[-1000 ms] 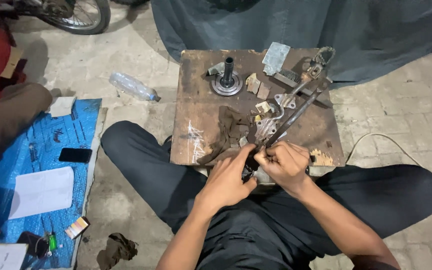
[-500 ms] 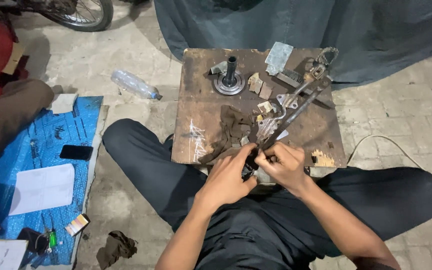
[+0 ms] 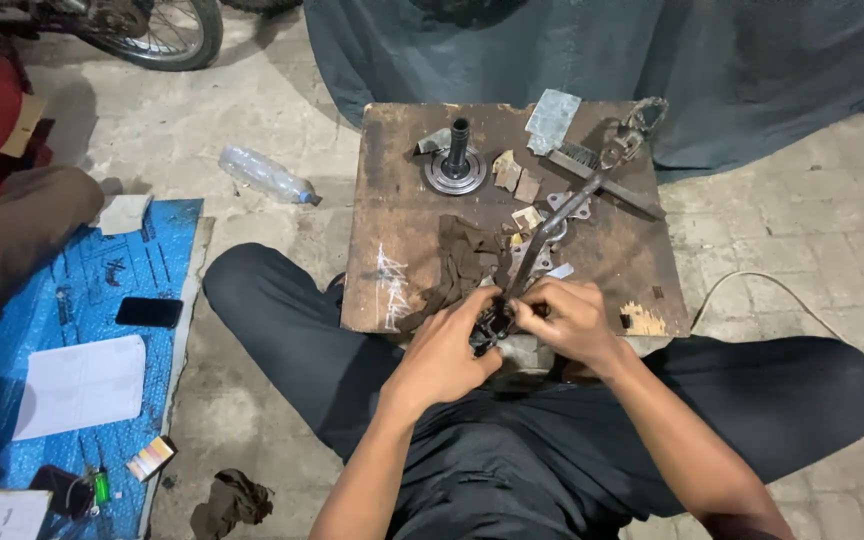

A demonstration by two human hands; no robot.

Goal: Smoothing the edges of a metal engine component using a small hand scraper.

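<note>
Person is sitting cross-legged on the paved floor [image 3: 282, 130], with a low wooden counter [image 3: 392, 200] pulled in over the knees so the work is lying close to the body. Both hands are meeting at the near edge: the left hand [image 3: 442, 345] is curling around a small dark metal part [image 3: 487, 328], fingers closed on it from the left, apparently steadying it; the right hand [image 3: 567, 318] is pinching closed on the lower end of a long grey metal tool [image 3: 542, 245], which is slanting up and away across the counter toward its far right corner. The part is sitting between the two hands, just at the counter's edge; where tool and part meet is hidden by the fingers. A crumpled brown rag [image 3: 457, 265] is lying just beyond the left hand, near enough for wiping. Farther back, a round metal hub with an upright shaft [image 3: 455, 165] is standing apart, and flat scraps and a grey packet [image 3: 552, 118] are lying behind it, seemingly set aside out of the working zone. On the floor to the left, a clear plastic bottle [image 3: 264, 175] is lying on its side; a blue mat [image 3: 72, 320] is carrying a dark phone [image 3: 149, 312] and white paper [image 3: 80, 385]. A bicycle wheel [image 3: 157, 30] is showing at top left.
</note>
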